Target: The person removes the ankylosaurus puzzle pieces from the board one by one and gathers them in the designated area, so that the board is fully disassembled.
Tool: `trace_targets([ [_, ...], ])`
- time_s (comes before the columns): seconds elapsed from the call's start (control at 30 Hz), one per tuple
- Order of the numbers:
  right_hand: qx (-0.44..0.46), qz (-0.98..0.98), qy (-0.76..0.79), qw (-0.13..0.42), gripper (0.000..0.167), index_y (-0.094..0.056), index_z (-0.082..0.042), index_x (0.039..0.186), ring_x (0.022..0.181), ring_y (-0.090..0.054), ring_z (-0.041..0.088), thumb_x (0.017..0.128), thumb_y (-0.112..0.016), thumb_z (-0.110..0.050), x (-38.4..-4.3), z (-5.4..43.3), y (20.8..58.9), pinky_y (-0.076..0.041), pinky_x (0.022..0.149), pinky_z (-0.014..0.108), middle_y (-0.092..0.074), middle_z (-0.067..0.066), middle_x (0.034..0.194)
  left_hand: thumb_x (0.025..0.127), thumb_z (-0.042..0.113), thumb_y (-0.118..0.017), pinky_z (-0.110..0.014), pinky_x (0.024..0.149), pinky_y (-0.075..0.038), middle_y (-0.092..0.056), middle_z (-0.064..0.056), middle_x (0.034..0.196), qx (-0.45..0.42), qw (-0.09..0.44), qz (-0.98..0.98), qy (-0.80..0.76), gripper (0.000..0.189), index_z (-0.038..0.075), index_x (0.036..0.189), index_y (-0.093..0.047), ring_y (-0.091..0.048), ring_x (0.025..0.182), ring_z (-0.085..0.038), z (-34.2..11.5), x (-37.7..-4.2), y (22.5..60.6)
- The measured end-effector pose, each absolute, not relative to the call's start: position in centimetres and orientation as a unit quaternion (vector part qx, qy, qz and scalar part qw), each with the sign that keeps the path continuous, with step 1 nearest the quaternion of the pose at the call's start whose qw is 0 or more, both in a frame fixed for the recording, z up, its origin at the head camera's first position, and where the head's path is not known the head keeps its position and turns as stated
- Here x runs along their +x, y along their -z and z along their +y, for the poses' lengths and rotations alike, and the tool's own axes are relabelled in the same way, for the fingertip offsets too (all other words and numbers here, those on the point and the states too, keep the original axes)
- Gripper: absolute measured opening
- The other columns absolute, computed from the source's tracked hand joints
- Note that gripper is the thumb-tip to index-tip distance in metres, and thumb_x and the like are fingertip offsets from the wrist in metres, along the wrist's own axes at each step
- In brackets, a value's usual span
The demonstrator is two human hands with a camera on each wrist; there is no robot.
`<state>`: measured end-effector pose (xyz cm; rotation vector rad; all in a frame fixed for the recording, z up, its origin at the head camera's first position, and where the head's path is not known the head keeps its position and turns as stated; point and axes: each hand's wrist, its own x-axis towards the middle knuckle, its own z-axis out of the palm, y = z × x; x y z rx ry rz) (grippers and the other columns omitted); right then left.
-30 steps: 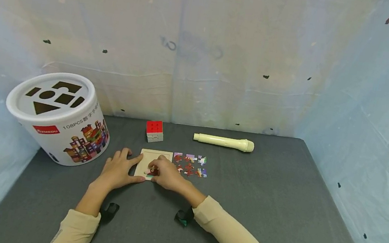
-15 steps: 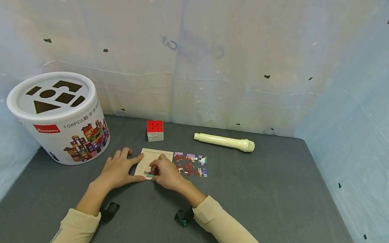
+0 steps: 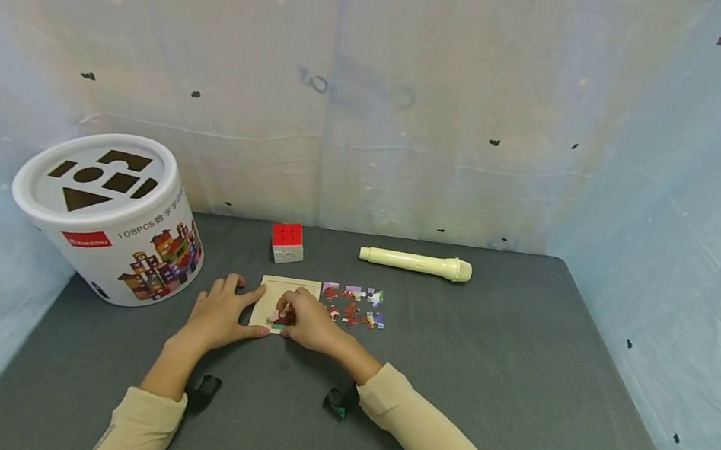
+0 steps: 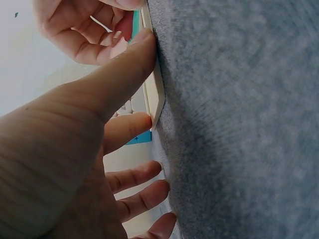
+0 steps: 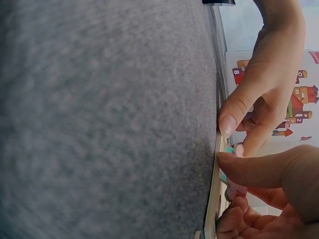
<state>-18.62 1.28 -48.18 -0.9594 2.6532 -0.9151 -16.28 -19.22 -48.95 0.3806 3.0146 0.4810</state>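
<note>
A pale wooden puzzle frame [image 3: 268, 304] lies flat on the dark table. My left hand [image 3: 219, 319] touches its left side, thumb on the near edge and index finger by the left edge; the other fingers are spread, as the left wrist view shows. My right hand [image 3: 312, 323] is over the frame, its thumb and curled fingers pinching a pink and teal puzzle piece [image 5: 237, 190] at the near left part. The fingers hide much of that piece and of the frame's inside. Loose puzzle pieces [image 3: 351, 312] lie in two rows just right of the frame.
A large white block bucket [image 3: 148, 257] with shaped holes in its lid stands at the left. Behind the frame are a red-topped puzzle cube [image 3: 287, 243] and a cream toy microphone [image 3: 413, 263]. A light curtain [image 3: 401, 184] hangs behind the table.
The right fingers make small movements at the piece, and its visible coloured part shifts slightly. The left hand stays on the frame, and the loose pieces keep their places.
</note>
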Motion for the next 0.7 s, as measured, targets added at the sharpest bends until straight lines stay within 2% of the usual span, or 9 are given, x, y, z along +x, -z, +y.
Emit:
trace_targets([
  [0.17, -0.327, 0.887, 0.313, 0.090, 0.025, -0.067, -0.004, 0.101, 0.077, -0.053, 0.012, 0.081, -0.081, 0.000, -18.66, 1.32, 48.20, -0.044, 0.070, 0.022, -0.058, 0.006, 0.091, 0.080, 0.057, -0.077, -0.061, 0.084, -0.036, -0.039, -0.024, 0.135, 0.126, 0.028, 0.979, -0.157, 0.086, 0.014, 0.149, -0.049, -0.041, 0.115, -0.042, -19.23, -16.24, 49.01],
  [0.37, -0.323, 0.866, 0.366, 0.108, 0.007, -0.066, -0.001, 0.101, 0.067, -0.050, 0.007, 0.094, -0.065, 0.000, -18.66, 1.45, 48.44, -0.041, 0.062, 0.020, -0.061, 0.005, 0.082, 0.080, 0.057, -0.077, -0.060, 0.083, -0.036, -0.040, -0.024, 0.134, 0.127, 0.024, 0.979, -0.158, 0.086, 0.014, 0.149, -0.050, -0.041, 0.114, -0.041, -19.29, -16.19, 49.29],
  [0.47, -0.317, 0.859, 0.385, 0.116, 0.007, -0.066, -0.001, 0.102, 0.062, -0.048, 0.005, 0.096, -0.062, 0.001, -18.73, 1.53, 48.61, -0.040, 0.059, 0.019, -0.061, 0.004, 0.080, 0.080, 0.057, -0.077, -0.059, 0.082, -0.037, -0.040, -0.024, 0.133, 0.128, 0.022, 0.979, -0.158, 0.086, 0.014, 0.149, -0.050, -0.042, 0.112, -0.040, -19.34, -16.22, 49.41],
  [0.7, -0.302, 0.845, 0.422, 0.129, 0.008, -0.065, 0.001, 0.103, 0.065, -0.049, 0.005, 0.096, -0.060, 0.003, -19.06, 1.72, 48.85, -0.041, 0.061, 0.019, -0.062, 0.005, 0.084, 0.080, 0.059, -0.076, -0.060, 0.082, -0.037, -0.040, -0.023, 0.133, 0.129, 0.022, 0.979, -0.157, 0.086, 0.015, 0.149, -0.050, -0.042, 0.112, -0.040, -19.36, -16.31, 49.38],
])
